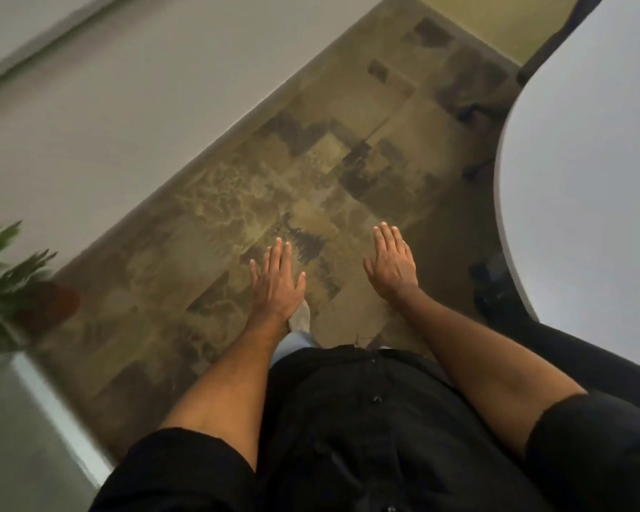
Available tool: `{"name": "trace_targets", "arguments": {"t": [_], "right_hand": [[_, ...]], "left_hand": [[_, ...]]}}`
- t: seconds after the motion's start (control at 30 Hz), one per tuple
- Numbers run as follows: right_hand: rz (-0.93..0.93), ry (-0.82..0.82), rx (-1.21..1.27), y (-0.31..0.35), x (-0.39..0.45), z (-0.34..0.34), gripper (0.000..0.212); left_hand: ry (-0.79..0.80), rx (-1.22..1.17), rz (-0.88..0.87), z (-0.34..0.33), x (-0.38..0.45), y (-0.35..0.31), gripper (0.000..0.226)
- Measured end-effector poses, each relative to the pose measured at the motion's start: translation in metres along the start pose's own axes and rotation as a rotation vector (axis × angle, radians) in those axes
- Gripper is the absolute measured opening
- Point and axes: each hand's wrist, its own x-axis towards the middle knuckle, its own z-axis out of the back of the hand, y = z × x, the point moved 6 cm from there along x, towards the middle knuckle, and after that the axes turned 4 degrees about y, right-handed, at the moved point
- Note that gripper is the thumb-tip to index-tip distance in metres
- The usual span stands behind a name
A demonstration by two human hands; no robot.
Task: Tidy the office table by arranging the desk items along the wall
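My left hand [277, 279] and my right hand [392, 262] are stretched out in front of me, palms down, fingers spread, holding nothing. Both hover over a patterned carpet floor [259, 201]. The white office table [584, 171] with a rounded edge fills the right side of the view; its visible surface is bare and no desk items show on it. My right hand is well left of the table's edge. The picture is blurred by motion.
A pale wall [119, 105] runs diagonally along the carpet at the upper left. A potted green plant [12, 279] stands by the wall at the left. A dark chair [584, 356] sits below the table edge at the right.
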Motion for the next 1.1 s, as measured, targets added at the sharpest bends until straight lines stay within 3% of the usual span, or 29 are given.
{"name": "trace_targets", "arguments": {"t": [0.2,0.5,0.87,1.1], "right_hand": [[-0.205,-0.060,0.053,-0.001,0.058,0.048,0.066],[-0.352,-0.116,0.105,-0.029,0.171,0.100,0.064],[-0.498,-0.197,0.186,-0.137,0.353,0.225,0.063],[-0.614,-0.248,0.253,-0.215,0.426,0.295,0.063]], "left_hand": [[0.021,0.071,-0.190,0.068,0.122,-0.008,0.075],[0.042,0.168,-0.384,0.115,0.281,-0.074,0.074],[0.041,0.286,-0.547,0.176,0.506,-0.246,0.074],[0.085,0.331,-0.699,0.196,0.606,-0.379,0.072]]}}
